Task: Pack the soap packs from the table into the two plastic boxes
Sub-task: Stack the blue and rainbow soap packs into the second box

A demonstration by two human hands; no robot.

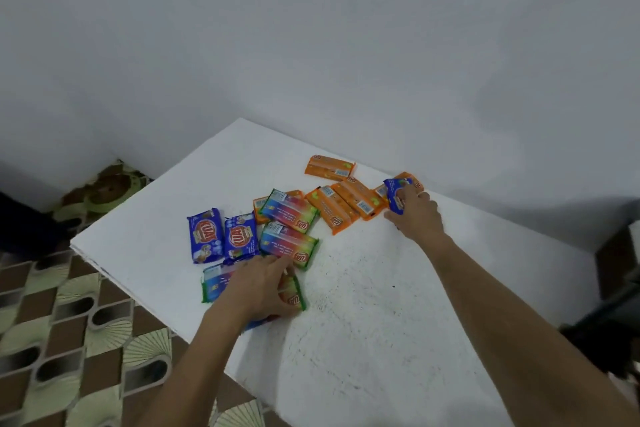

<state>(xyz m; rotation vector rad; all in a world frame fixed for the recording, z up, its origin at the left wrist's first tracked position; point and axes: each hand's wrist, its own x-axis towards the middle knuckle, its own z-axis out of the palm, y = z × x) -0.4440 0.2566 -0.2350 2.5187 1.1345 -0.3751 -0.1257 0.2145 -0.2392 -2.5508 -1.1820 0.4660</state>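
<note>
Lying scattered on a white table [363, 305], soap packs are noted in three kinds. At the far right, a blue pack [394, 191] is pinched between the thumb and curled fingers of the right hand [415, 215] and is tilted up among the orange packs [346, 204], which are clustered just left of it and partly overlap. One more orange pack [329, 168] is set apart at the far edge. At the near left, a green-edged pack [294, 296] is covered and gripped by the left hand [259, 284], fingers curved over its far edge, thumb at its near edge. Two similar rainbow packs [289, 246] are placed just beyond it, and two blue packs [205, 235] are laid side by side to their left. Patterned floor [69, 322] is seen past the table's left edge.
</note>
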